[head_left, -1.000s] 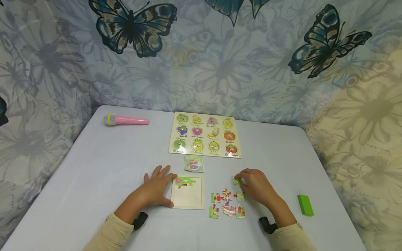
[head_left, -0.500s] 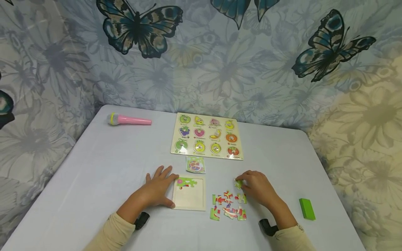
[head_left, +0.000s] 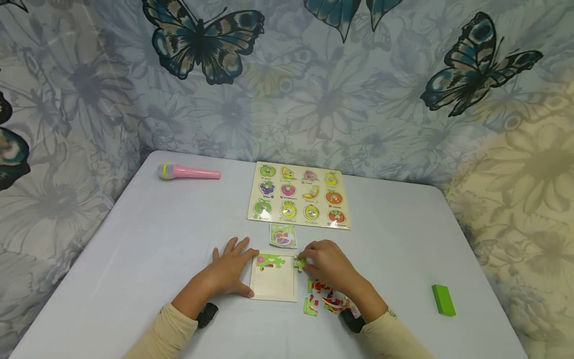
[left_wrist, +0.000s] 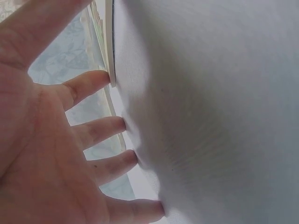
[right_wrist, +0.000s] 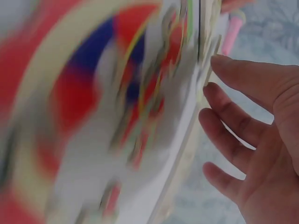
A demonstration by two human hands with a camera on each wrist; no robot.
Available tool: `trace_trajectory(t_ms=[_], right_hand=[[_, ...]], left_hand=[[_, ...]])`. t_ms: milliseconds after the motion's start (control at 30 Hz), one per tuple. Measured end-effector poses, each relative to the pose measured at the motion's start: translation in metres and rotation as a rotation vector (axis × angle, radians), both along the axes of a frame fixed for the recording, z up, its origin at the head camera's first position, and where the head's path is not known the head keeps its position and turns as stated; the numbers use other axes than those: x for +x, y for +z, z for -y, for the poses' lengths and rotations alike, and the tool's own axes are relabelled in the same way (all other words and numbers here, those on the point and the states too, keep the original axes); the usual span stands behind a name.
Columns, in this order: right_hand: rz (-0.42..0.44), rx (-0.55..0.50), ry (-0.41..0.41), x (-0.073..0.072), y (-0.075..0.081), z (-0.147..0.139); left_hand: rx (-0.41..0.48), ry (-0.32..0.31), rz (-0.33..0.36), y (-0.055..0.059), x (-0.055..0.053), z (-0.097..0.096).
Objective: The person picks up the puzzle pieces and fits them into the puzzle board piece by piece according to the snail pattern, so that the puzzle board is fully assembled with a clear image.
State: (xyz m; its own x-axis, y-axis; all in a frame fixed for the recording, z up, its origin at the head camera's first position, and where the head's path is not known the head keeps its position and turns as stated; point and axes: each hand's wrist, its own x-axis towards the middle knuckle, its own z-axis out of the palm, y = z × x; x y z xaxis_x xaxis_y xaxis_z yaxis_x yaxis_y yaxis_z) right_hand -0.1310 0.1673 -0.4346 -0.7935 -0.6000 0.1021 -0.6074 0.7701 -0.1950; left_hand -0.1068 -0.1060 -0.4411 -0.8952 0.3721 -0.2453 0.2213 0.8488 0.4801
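A square wooden puzzle tray (head_left: 274, 288) lies in front of me, with joined green puzzle pieces (head_left: 270, 261) along its top left. My left hand (head_left: 226, 273) rests at its left side, fingers spread, index fingertip and thumb at the frame; the left wrist view shows the fingers (left_wrist: 100, 169) straight, tips on the cloth. At the tray's upper right edge my right hand (head_left: 331, 262) pinches a green puzzle piece (head_left: 299, 263) between thumb and fingers. Loose puzzle pieces (head_left: 310, 305) lie right of the tray, partly hidden under the right forearm and blurred in the right wrist view.
Above the tray lies a small picture card (head_left: 283, 236), and behind it a fruit puzzle board (head_left: 299, 222). A pink toy microphone (head_left: 196, 173) lies at the back left, a green block (head_left: 444, 300) at the far right. A patterned wall (head_left: 323, 109) stands behind the table.
My right hand has moved left from beyond the loose pieces to the tray's right edge, carrying the green puzzle piece. My left hand stays at the tray. The head view has shifted slightly.
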Motion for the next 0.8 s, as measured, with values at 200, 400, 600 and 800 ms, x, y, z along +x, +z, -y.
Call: trace_trajectory(t_ms=[200, 400, 600, 800], right_hand=[[-0.005, 0.029, 0.053, 0.0, -0.005, 0.018], [-0.06, 0.053, 0.058, 0.0, -0.007, 0.023], [-0.124, 0.083, 0.076, 0.001, -0.007, 0.027], [-0.11, 0.09, 0.08, 0.001, -0.007, 0.029]], left_hand=[[-0.004, 0.004, -0.009, -0.003, 0.001, -0.002], [-0.016, -0.002, -0.01, -0.004, 0.0, -0.002], [-0.024, -0.012, -0.013, -0.001, -0.002, -0.001], [-0.021, -0.014, -0.005, -0.001, -0.002, 0.0]])
